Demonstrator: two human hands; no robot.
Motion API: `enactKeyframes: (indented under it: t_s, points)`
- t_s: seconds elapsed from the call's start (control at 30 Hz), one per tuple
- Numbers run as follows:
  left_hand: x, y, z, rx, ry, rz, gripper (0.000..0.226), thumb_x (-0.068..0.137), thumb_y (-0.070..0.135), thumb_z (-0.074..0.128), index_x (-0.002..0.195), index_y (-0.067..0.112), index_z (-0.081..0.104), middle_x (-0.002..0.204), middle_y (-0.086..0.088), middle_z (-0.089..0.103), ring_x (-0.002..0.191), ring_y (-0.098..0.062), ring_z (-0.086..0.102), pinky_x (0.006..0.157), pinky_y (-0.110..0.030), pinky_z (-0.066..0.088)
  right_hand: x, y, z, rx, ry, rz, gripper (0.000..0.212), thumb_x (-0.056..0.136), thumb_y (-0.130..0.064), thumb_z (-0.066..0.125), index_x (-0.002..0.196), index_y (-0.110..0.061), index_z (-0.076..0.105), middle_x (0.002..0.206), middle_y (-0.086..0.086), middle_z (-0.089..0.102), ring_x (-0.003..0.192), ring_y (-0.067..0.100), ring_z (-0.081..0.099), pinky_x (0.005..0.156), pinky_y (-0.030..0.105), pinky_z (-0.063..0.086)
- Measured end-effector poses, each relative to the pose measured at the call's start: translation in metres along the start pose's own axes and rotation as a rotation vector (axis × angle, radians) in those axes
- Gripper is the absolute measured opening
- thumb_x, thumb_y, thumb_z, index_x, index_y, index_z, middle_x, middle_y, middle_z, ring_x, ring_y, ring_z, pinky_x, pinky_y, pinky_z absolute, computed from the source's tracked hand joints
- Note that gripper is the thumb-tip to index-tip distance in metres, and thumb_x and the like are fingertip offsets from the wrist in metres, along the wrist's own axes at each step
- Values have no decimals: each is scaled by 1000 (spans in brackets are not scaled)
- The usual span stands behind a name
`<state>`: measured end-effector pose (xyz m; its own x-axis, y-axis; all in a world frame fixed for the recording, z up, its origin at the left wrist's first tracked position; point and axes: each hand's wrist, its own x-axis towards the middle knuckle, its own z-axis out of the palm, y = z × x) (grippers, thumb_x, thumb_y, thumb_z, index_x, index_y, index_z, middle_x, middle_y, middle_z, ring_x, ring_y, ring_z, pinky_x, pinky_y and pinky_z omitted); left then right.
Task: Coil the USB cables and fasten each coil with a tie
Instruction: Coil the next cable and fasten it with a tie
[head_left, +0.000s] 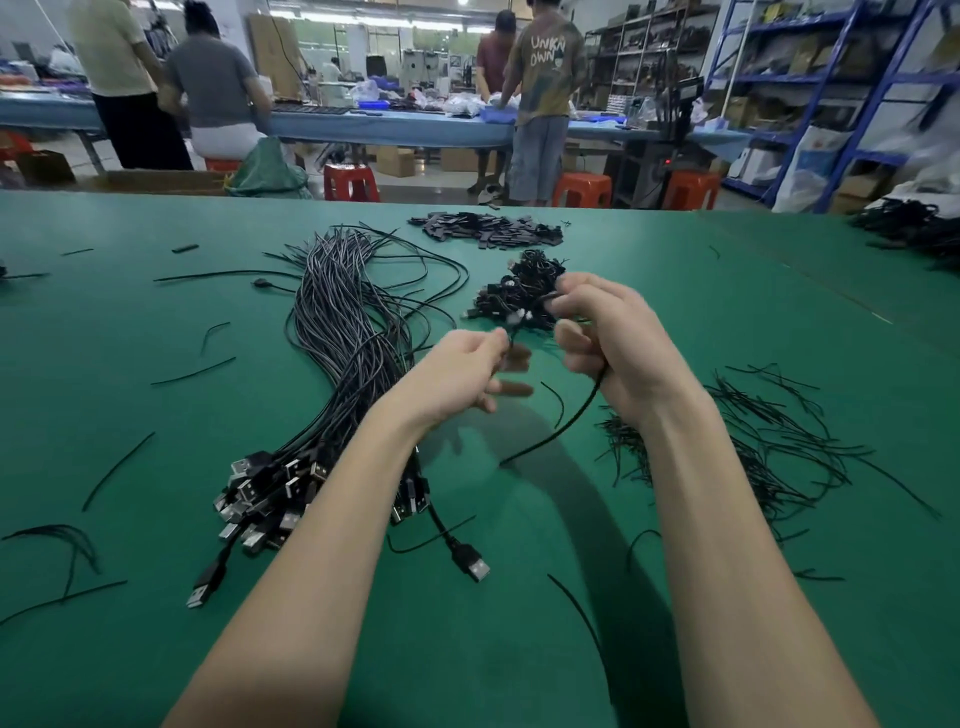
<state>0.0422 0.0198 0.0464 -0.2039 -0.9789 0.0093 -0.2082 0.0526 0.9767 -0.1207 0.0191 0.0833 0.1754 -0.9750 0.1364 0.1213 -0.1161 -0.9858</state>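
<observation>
Above the green table (130, 364), my right hand (608, 348) grips a black USB cable (566, 426) whose loose end trails down to the mat. My left hand (462, 379) pinches the same cable near its upper end, fingers blurred. A big bundle of uncoiled USB cables (337, 353) lies to the left, its plugs (260, 493) toward me. A heap of finished coils (519, 296) sits just beyond my hands. Thin black ties (769, 441) are scattered on the right, under my right forearm.
A pile of small black flat pieces (488, 231) lies at the far middle. Stray ties (117, 470) dot the left of the mat. More cables (914, 228) sit at the right edge. People stand at a blue bench (389, 127) beyond, with red stools and shelves.
</observation>
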Motion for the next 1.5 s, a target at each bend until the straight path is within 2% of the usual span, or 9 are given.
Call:
enactKeyframes:
  t_s: [0.1,0.27,0.5,0.73,0.87,1.07,1.2,1.33,1.5]
  points:
    - [4,4,1,-516,110,23,41,111,27,30,114,5,65,110,-13,73,72,-17,72,56,-21,55,-7,-1,12,-62,-351,101,32,95,1,45,80,-20,63,68,-3,50,45,3,34,36,14,22]
    - [3,7,-21,-1016,-6,99,46,111,26,27,125,-6,57,122,-21,69,100,-26,73,76,-23,61,-12,27,16,-100,-625,441,26,103,4,36,91,-13,53,78,3,52,42,0,29,35,12,12]
    - [-7,5,-28,-394,-218,62,41,109,26,33,115,2,65,119,-13,72,45,-5,54,34,-10,34,2,38,-12,-77,-156,476,21,103,-3,42,95,-18,54,64,-3,46,46,4,24,36,14,13]
    - [0,5,-3,238,-60,-20,45,109,30,31,109,2,66,94,-3,78,41,-12,57,39,-17,31,12,34,9,-178,146,263,24,99,0,42,87,-13,59,71,6,49,43,8,31,36,18,23]
    - [2,2,-2,451,141,23,43,108,35,29,109,13,66,65,3,74,65,-11,72,62,-21,49,11,29,20,-17,190,182,27,92,8,39,85,-11,58,72,5,47,37,5,30,35,17,24]
    - [7,-5,5,-36,349,23,43,108,29,34,75,18,59,53,15,61,40,-4,47,42,-17,37,2,27,33,53,-37,222,29,94,12,45,84,-8,64,67,3,58,47,7,41,40,15,33]
    - [5,-9,-9,-74,203,33,41,109,29,32,93,12,65,85,1,77,43,-10,45,39,-17,31,4,18,26,382,96,179,24,99,8,44,92,-7,61,68,4,59,41,4,41,40,13,34]
    - [4,-14,-20,-384,37,25,37,109,28,33,90,11,60,70,4,67,41,-5,32,41,-16,21,4,17,7,727,240,237,22,103,5,40,97,-6,58,80,9,56,42,5,40,41,10,39]
    - [2,-14,-14,-319,-129,5,34,108,29,36,89,13,58,67,5,58,49,-7,33,46,-14,29,6,22,5,729,319,238,22,104,4,41,100,-6,61,93,13,67,46,7,47,47,11,45]
